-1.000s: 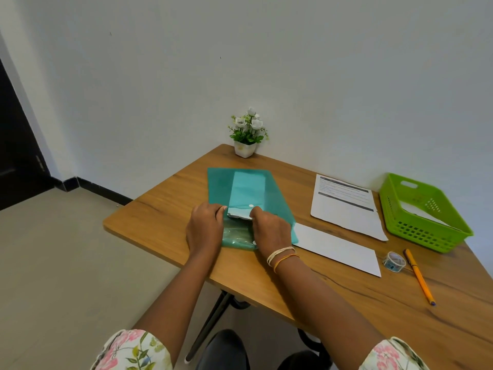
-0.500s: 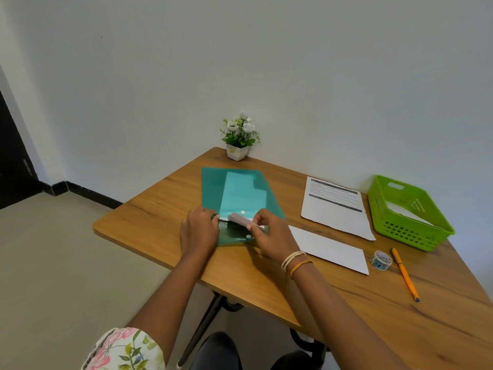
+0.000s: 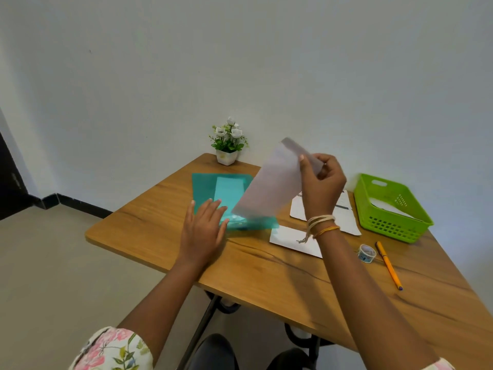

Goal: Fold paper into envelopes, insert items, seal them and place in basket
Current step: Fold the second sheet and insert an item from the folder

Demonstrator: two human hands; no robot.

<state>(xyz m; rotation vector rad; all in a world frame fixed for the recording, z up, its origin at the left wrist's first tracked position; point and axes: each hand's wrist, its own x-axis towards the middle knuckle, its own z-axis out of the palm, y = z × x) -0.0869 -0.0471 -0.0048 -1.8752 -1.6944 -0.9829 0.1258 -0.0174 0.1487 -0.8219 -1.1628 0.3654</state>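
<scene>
Bench (image 3: 266,273): wooden, set against a white wall.

Left hand (image 3: 204,231): fingers spread and straight, palm down, pressing the near left corner of the folder.

Folder (image 3: 205,188): teal, translucent, flat on the bench, a paler sheet visible inside it.

Plant (image 3: 228,144): small white pot with white flowers, at the far edge by the wall, behind the folder.

Paper (image 3: 269,188): white sheet lifted off the bench and tilted, its lower edge just above the folder's near end, its top folded over.

Right hand (image 3: 321,182): raised, thumb and fingers pinching the top of the paper; bands at the wrist.

Printed sheet (image 3: 346,217): flat on the bench, partly hidden by the right hand.

Blank sheet (image 3: 290,239): flat, just nearer than the printed sheet.

Tape (image 3: 366,253): small roll, beside the pen.

Pen (image 3: 389,265): orange, lying lengthwise toward the near edge.

Basket (image 3: 373,209): green, slotted walls, at the far right, white paper inside.
</scene>
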